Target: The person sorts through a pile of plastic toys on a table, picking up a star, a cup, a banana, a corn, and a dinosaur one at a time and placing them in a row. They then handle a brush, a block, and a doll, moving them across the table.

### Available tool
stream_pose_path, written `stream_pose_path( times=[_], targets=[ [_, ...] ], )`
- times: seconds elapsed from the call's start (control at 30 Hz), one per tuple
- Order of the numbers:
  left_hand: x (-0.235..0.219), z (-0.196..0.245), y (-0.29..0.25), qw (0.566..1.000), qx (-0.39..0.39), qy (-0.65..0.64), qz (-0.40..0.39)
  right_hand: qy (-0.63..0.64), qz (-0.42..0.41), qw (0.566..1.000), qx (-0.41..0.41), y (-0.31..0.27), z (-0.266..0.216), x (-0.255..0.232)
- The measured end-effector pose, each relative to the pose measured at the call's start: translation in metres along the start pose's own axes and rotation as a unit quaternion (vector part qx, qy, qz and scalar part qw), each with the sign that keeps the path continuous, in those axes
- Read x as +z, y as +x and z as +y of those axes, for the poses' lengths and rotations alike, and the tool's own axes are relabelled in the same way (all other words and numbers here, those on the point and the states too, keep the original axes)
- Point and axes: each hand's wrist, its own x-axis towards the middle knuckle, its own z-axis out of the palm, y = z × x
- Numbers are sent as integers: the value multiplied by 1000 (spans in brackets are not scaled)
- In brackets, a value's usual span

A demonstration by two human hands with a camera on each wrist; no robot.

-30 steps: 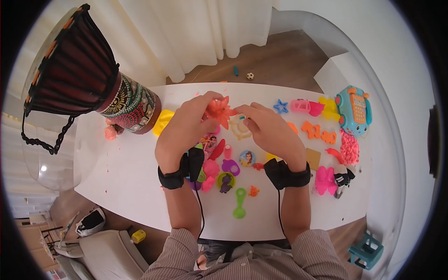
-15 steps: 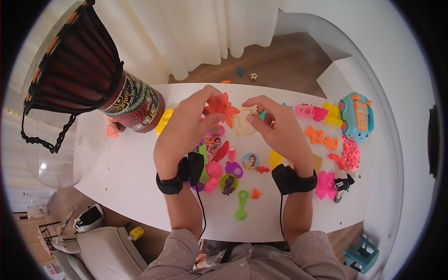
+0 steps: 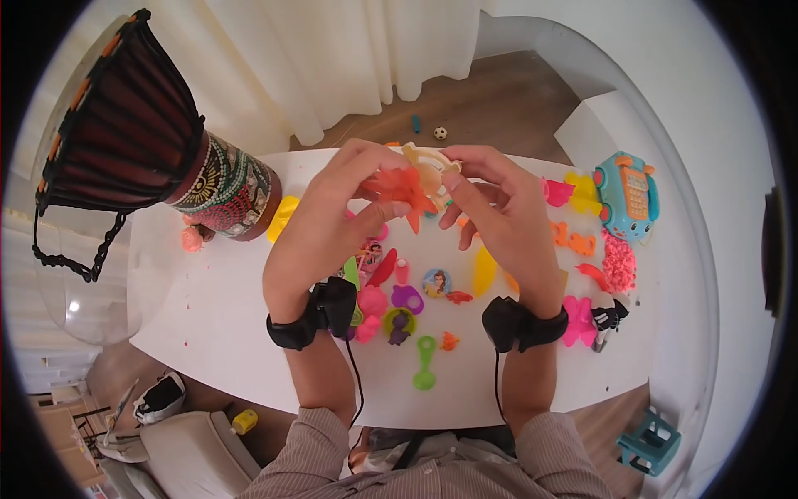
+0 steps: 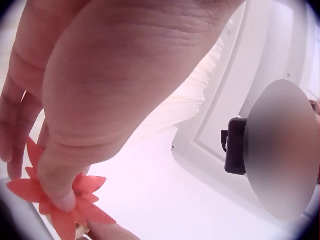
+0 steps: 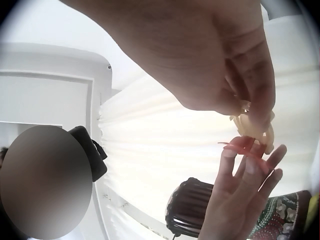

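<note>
In the head view my left hand (image 3: 312, 224) holds a red flower-shaped piece (image 3: 397, 185) with pointed petals, its thumb pressed on the petals. The same petals (image 4: 22, 191) spread around the thumb in the left wrist view. My right hand (image 3: 511, 212) pinches a cream plastic piece (image 3: 427, 172) with curved, open parts between thumb and index finger. That cream piece (image 5: 254, 127) is right beside the flower in the right wrist view, and the fingers partly hide both. Both pieces are held above the white table (image 3: 224, 333).
Under the hands lie a round picture disc (image 3: 436, 283), a green spoon (image 3: 426, 362) and several bright plastic toys. A toy phone (image 3: 629, 200) and a pink bead pile (image 3: 618, 262) are at the right. A large drum (image 3: 125, 125) stands at the left.
My right hand has lifted and turned the cream piece, bringing it up against the red flower. The left hand keeps its hold on the flower and has tilted it.
</note>
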Motion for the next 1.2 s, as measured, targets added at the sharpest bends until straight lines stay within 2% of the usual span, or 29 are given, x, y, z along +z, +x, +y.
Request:
stream_pose_path(
  times=[0.13, 0.2, 0.3, 0.43, 0.53, 0.6, 0.7, 0.8, 0.97, 1.1, 1.17, 1.2],
  targets=[
    [-4, -3, -1, 998, 27, -52, 2, 19, 9, 1000, -22, -5, -9, -1],
    [-7, -1, -2, 988, 70, -138, -24, 25, 16, 999, -31, -7, -12, -4],
    [-9, 6, -4, 981, 60, -181, -34, 14, 27, 999, -33, -10, -14, -7],
    [-2, 8, -1, 978, 65, -195, -20, 4, 11, 998, -54, -16, -18, -5],
    [-3, 1, 2, 976, 86, -187, -63, -14, -8, 997, -82, -20, -18, -2],
    [-1, 1, 2, 978, 114, -167, -38, -22, -13, 995, -94, -23, -20, -1],
    [-4, 10, -1, 977, 93, -191, -26, -27, -48, 992, -111, -23, -22, -4],
    [1, 15, 0, 971, 98, -219, 1, -39, -69, 985, -153, -20, -14, -5],
    [-6, 8, 1, 970, 96, -225, -7, -75, -76, 967, -231, -13, -9, -6],
    [-9, 4, -1, 970, 89, -222, -34, -77, -72, 980, -166, -15, -17, 2],
    [-8, 3, -1, 971, 82, -220, -38, 7, -49, 992, -120, -14, -15, 8],
    [-8, 2, -1, 972, 75, -218, -42, 7, -49, 992, -120, -12, -12, 8]
  ],
)
